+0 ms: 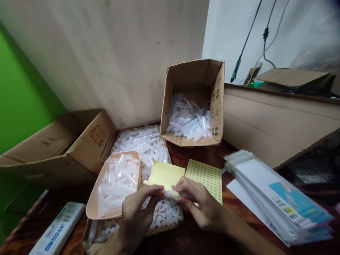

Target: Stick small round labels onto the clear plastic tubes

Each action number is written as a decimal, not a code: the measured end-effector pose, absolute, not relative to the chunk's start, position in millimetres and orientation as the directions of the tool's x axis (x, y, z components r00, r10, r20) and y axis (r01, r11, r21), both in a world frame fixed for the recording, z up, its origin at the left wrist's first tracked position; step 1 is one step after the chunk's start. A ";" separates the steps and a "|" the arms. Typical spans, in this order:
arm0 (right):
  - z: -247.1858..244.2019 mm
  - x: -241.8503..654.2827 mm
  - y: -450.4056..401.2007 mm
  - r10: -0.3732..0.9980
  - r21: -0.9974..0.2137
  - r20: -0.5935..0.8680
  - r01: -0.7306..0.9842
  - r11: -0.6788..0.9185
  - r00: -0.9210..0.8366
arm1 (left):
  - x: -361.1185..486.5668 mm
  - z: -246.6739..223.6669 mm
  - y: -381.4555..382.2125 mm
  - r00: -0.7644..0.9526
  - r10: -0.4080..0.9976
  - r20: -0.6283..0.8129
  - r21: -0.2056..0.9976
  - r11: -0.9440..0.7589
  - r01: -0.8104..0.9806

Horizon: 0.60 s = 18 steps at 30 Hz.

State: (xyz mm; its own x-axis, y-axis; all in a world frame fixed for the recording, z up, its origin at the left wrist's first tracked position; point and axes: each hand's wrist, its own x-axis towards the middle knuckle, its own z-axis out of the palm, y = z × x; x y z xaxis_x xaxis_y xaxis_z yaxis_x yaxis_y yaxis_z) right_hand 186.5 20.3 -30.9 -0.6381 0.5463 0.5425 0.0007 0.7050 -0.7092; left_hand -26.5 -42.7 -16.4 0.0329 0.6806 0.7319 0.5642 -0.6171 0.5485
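A small translucent plastic tube (pixel 172 194) lies level between my two hands. My left hand (pixel 139 209) pinches its left end with thumb and index finger. My right hand (pixel 199 202) is closed around the right end, covering much of it. Just behind the tube is a plain pale yellow sheet (pixel 167 173). A second yellow sheet (pixel 207 177), printed with rows of small dark marks, lies partly behind my right hand. Left of my left hand, a peach-coloured tray (pixel 91 205) holds many clear tubes (pixel 119 177). Small white pieces (pixel 167 212) lie below my hands.
A cardboard box (pixel 195 72) tipped towards me holds more tubes. Another open box (pixel 87 141) stands left, beside a tube pile (pixel 138 138). A white printed box (pixel 58 228) lies front left. Stacked printed packets (pixel 276 194) lie right, before a large carton (pixel 276 124).
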 end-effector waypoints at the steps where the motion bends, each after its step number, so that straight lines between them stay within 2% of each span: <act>1: -30.9 186.4 17.5 0.523 -0.704 0.542 -0.015 0.710 -0.658 | -26.4 -17.1 -46.6 0.035 0.684 0.728 0.558 -0.622 0.549; 8: -35.1 186.1 7.4 0.462 -0.671 0.539 -0.029 0.741 -0.704 | -23.4 -22.1 -58.0 0.113 0.606 0.787 0.521 -0.751 0.405; 14: -29.6 184.8 0.4 0.460 -0.621 0.556 0.021 0.783 -0.693 | -21.5 -34.2 -59.3 0.138 0.639 0.756 0.582 -0.754 0.305; 18: -24.0 185.2 4.1 0.469 -0.604 0.537 0.068 0.794 -0.701 | -19.0 -34.9 -56.3 0.119 0.646 0.754 0.582 -0.741 0.334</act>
